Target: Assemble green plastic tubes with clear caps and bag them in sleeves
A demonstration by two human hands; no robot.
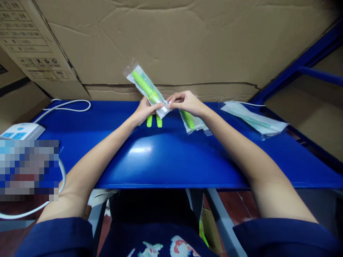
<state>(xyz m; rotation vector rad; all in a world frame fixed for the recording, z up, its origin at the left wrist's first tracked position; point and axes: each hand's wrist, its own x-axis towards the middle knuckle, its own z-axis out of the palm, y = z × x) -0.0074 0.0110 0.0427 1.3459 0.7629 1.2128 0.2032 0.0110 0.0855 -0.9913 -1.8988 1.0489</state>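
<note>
Both hands hold one clear plastic bag [143,84] with a green stick-like item inside, raised above the blue table [166,157] and tilted up to the left. My left hand [146,109] grips the bag from below. My right hand [183,101] pinches the bag's lower end with closed fingers. Two loose green pieces [154,121] lie on the table just under my left hand. Another bagged green item [191,122] lies under my right wrist.
A stack of flat clear bags [254,121] lies at the right of the table. A white power strip [20,131] with a white cable [68,105] sits at the left edge. Cardboard boxes [174,43] stand behind the table.
</note>
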